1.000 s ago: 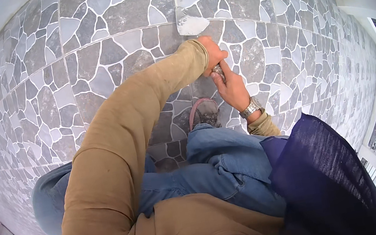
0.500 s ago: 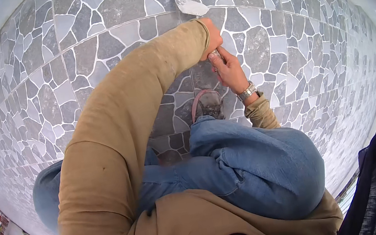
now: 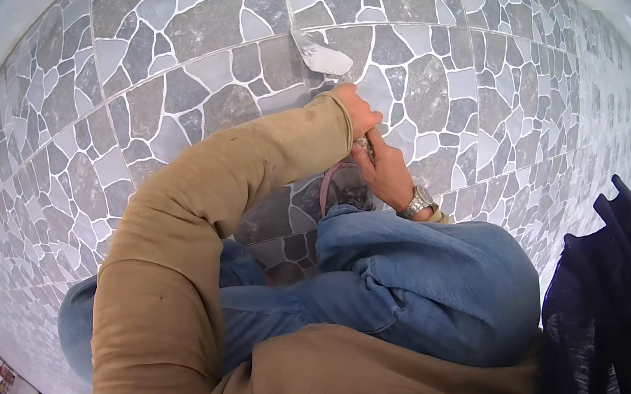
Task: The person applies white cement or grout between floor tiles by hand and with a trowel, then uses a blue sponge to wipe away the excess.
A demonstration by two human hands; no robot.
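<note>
A: Where is the scraper [image 3: 323, 55] that you have, and how do your hands sit on it?

B: It is ahead of you, above the middle of the view, its flat, pale-smeared blade [image 3: 328, 60] pointing away over the grey stone-patterned floor [image 3: 204, 28]. Your left hand [image 3: 362, 110] is wrapped round it just behind the blade; your right hand [image 3: 389, 176], with a metal watch [image 3: 419, 202] at the wrist, is clamped on the near end of the handle [image 3: 363, 144]. The hands are close together, and your shoe [image 3: 347, 187] is just beside the right one. Whether the blade touches the floor, you cannot tell from here

A: How should it feel to you, and where is the best hold?

B: Probably light and sturdy, with a thin, stiff blade that may flex a little under pressure. The smear could be slick if wet; you cannot tell. The short piece of handle showing looks mottled, perhaps gritty. Your best hold is likely the handle, left hand steering near the blade, right hand steadying the end, fingers clear of the edge
</note>
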